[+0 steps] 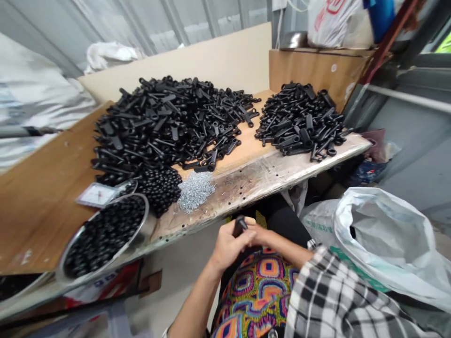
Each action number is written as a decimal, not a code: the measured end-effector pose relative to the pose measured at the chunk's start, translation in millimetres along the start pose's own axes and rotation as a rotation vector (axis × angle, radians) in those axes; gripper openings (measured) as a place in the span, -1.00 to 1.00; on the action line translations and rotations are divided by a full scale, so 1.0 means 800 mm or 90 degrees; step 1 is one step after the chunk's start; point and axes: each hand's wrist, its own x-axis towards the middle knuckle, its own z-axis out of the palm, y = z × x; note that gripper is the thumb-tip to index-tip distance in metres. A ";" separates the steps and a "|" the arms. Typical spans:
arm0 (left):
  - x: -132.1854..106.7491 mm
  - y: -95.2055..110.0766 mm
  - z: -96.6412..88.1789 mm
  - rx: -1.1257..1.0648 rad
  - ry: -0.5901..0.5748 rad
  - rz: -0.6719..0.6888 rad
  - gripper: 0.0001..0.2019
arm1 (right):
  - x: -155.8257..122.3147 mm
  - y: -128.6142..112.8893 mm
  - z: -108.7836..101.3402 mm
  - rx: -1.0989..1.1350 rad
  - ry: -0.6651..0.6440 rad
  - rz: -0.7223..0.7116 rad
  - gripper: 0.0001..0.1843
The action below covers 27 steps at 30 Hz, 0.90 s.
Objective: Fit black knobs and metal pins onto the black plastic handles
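Black-and-white checked sleeve (334, 295) at near right; over a multicoloured patterned lap (255, 291), small black plastic part (240, 226) clamped in the left hand (229, 246), right hand (260, 234) pressed against it, its hold hidden; more black parts (176, 122) heaped on the far wooden desk (42, 220)

One head-worn camera looks forward and down from above the person's lap. The left hand (229, 246) and right hand (264, 234) appear close, at lower centre; the wooden workbench (45, 211) spans the middle distance, farther from the lens.
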 end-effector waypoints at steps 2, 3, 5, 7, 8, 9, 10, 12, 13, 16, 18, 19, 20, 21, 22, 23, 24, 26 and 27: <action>0.006 -0.028 -0.001 -0.127 0.059 -0.013 -0.75 | -0.012 0.007 -0.010 0.038 0.014 0.024 -0.71; 0.010 -0.040 0.003 -0.172 0.084 -0.010 -0.75 | -0.020 0.011 -0.018 0.069 0.036 0.040 -0.71; 0.018 -0.060 0.016 -0.208 0.124 -0.003 -0.77 | -0.041 0.019 -0.038 0.159 0.115 0.075 -0.71; 0.022 -0.075 0.032 -0.190 0.138 -0.009 -0.80 | -0.061 0.025 -0.057 0.253 0.201 0.100 -0.74; 0.022 -0.080 0.038 -0.171 0.137 -0.018 -0.81 | -0.070 0.028 -0.063 0.290 0.234 0.106 -0.76; 0.021 -0.085 0.043 -0.148 0.136 -0.029 -0.82 | -0.078 0.031 -0.068 0.320 0.258 0.107 -0.78; 0.020 -0.089 0.047 -0.125 0.136 -0.040 -0.82 | -0.083 0.033 -0.071 0.343 0.274 0.105 -0.80; 0.018 -0.094 0.049 -0.076 0.146 -0.050 -0.83 | -0.089 0.037 -0.071 0.377 0.286 0.099 -0.83; 0.018 -0.095 0.049 -0.049 0.152 -0.049 -0.83 | -0.090 0.038 -0.070 0.394 0.286 0.097 -0.83; 0.023 -0.095 0.045 0.027 0.139 -0.026 -0.85 | -0.085 0.038 -0.068 0.443 0.281 0.102 -0.82; 0.030 -0.094 0.043 0.069 0.129 -0.010 -0.84 | -0.080 0.035 -0.069 0.464 0.282 0.109 -0.80; 0.033 -0.093 0.042 0.087 0.132 -0.004 -0.83 | -0.077 0.034 -0.070 0.471 0.283 0.112 -0.79; 0.036 -0.093 0.042 0.101 0.140 0.002 -0.82 | -0.074 0.033 -0.070 0.478 0.284 0.115 -0.79; 0.040 -0.092 0.041 0.114 0.151 0.008 -0.82 | -0.070 0.032 -0.071 0.483 0.286 0.118 -0.79; 0.042 -0.092 0.039 0.125 0.161 0.014 -0.82 | -0.067 0.032 -0.072 0.488 0.287 0.124 -0.79; 0.045 -0.093 0.038 0.134 0.168 0.019 -0.82 | -0.064 0.032 -0.072 0.491 0.290 0.130 -0.80; 0.047 -0.093 0.037 0.142 0.175 0.023 -0.82 | -0.061 0.032 -0.071 0.493 0.293 0.136 -0.80; 0.050 -0.095 0.034 0.160 0.186 0.027 -0.82 | -0.055 0.032 -0.068 0.494 0.298 0.146 -0.81; 0.051 -0.095 0.032 0.170 0.191 0.025 -0.82 | -0.052 0.033 -0.067 0.493 0.301 0.149 -0.81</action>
